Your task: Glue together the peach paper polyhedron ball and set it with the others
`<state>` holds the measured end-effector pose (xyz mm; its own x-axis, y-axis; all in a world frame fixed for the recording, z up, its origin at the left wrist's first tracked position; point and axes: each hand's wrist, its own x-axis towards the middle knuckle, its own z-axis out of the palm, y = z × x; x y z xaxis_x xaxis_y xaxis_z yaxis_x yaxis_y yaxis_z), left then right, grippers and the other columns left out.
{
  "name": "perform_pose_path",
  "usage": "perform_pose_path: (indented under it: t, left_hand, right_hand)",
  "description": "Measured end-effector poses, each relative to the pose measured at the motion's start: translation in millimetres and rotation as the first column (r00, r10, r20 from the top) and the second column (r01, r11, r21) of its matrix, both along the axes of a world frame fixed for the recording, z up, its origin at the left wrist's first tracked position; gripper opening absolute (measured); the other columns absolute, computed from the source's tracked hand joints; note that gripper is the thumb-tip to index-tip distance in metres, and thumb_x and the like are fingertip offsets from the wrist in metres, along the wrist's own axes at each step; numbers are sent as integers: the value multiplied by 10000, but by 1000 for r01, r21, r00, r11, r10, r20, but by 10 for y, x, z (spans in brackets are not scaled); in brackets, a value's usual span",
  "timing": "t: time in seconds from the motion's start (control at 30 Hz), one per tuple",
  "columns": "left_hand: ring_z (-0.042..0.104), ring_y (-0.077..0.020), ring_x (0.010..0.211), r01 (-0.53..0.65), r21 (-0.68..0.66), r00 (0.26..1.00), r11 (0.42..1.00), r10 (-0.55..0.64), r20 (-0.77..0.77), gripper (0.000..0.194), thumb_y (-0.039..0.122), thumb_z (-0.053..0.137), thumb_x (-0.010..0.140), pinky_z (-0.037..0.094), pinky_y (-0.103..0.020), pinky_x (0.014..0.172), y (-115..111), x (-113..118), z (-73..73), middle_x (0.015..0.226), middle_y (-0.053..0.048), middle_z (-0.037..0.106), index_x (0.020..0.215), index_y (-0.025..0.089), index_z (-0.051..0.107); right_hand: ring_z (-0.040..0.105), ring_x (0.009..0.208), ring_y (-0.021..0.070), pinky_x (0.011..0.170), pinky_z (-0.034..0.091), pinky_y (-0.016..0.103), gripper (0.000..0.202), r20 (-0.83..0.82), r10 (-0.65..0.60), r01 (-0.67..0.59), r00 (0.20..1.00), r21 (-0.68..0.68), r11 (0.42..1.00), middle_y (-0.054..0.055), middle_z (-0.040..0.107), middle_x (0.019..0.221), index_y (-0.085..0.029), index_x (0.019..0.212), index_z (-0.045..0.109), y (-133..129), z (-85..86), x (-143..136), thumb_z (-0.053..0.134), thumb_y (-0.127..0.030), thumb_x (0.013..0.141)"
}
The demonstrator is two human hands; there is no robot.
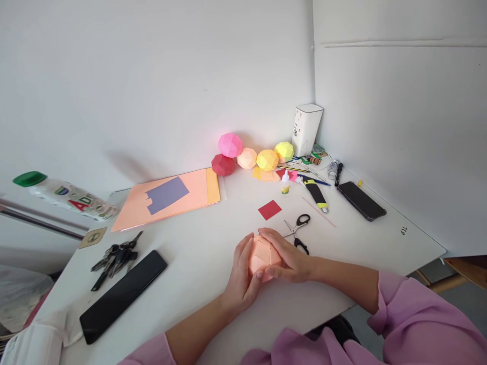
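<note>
A faceted peach paper ball [264, 257] is between my two hands, just above the near edge of the white table [198, 253]. My left hand [241, 276] wraps its left side, with the thumb at the lower front. Around its right side curls my right hand [291, 258], fingers over the top and thumb across the front. Thin seams show between the ball's facets. Open scissors with black handles [299, 231] lie just beyond my right hand, and a red paper piece [270, 209] lies farther back.
Pink [230, 145], red, peach and yellow paper balls stand by the wall. Glue [285, 183], a cutter [315, 193] and a phone [361, 201] lie right. Peach sheets [129, 205], keys [117, 257], a black device [124, 296] and a bottle [72, 198] are left.
</note>
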<state>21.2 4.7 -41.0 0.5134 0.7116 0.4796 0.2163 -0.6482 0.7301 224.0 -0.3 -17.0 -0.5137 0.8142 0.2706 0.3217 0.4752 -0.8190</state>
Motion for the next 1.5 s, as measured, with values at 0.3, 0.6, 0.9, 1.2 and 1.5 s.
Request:
perform_pose_path:
  t: [0.3,0.6,0.9,1.2,1.5]
  left_hand:
    - [222,-289,1400,44,51,999,998,-45,15,555,346,328,991,311,-545,1103,11,8,-4,1507,-140,177,1501,271,124]
    - [192,-285,1417,79,61,997,995,-78,-12,548,347,307,999,326,-522,1106,9,18,28,1532,-111,101,1506,317,101]
    - [210,-301,1412,89,85,996,992,-88,-10,531,348,310,998,345,-538,1089,27,13,35,1532,-122,113,1499,308,138]
    - [227,-288,1405,84,83,996,993,-83,-23,516,359,304,998,360,-529,1080,25,14,46,1510,-133,134,1489,299,159]
    - [258,-304,1387,72,89,997,993,-71,-25,510,356,304,998,373,-550,1065,27,16,35,1508,-142,152,1485,290,171]
  right_hand:
    - [303,1366,281,1137,292,492,772,4,12,-12,1000,92,996,210,331,1436,-111,1457,221,29,-13,-10,265,-668,924]
    - [355,1326,272,1108,350,484,703,-13,-28,30,1000,203,979,197,369,1392,-149,1448,222,26,-53,-41,272,-633,940]
    - [343,1330,260,1107,360,482,684,-14,-20,23,1000,243,970,191,365,1392,-152,1474,187,26,-61,-43,258,-597,960]
    - [377,1304,269,1093,385,487,699,-35,-36,45,999,282,958,199,380,1368,-159,1459,207,45,-98,-43,258,-626,941]
    - [369,1311,272,1096,377,490,700,-20,-23,28,1000,272,962,206,374,1374,-147,1459,194,43,-80,-34,246,-621,946]
